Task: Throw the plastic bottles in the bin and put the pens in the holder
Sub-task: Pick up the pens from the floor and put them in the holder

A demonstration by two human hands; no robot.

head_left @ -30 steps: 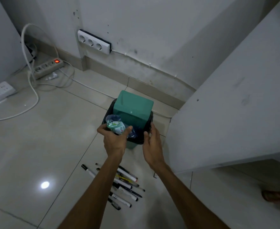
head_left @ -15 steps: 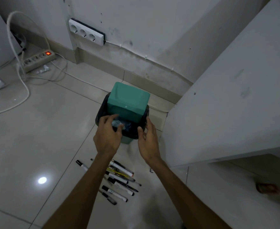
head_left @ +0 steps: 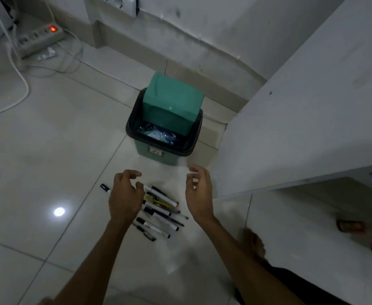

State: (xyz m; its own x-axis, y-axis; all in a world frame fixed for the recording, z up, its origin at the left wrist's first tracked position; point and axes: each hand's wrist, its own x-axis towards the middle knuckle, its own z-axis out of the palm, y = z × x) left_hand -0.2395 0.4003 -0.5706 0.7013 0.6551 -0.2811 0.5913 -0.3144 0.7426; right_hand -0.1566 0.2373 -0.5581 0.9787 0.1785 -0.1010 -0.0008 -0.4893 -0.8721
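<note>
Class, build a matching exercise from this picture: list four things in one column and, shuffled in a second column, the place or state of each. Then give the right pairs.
Column one:
1. plastic bottle
2. pens
3. bin lid
4. power strip

Column two:
A. lying on the floor tiles between the two hands
B. by the wall, red light lit
C. inside the bin
D. green, tipped open

Pairs: 1-C, 2-A, 3-D, 4-B

Both hands (head_left: 125, 194) (head_left: 199, 192) empty, fingers (head_left: 134, 173) loosely curled.
</note>
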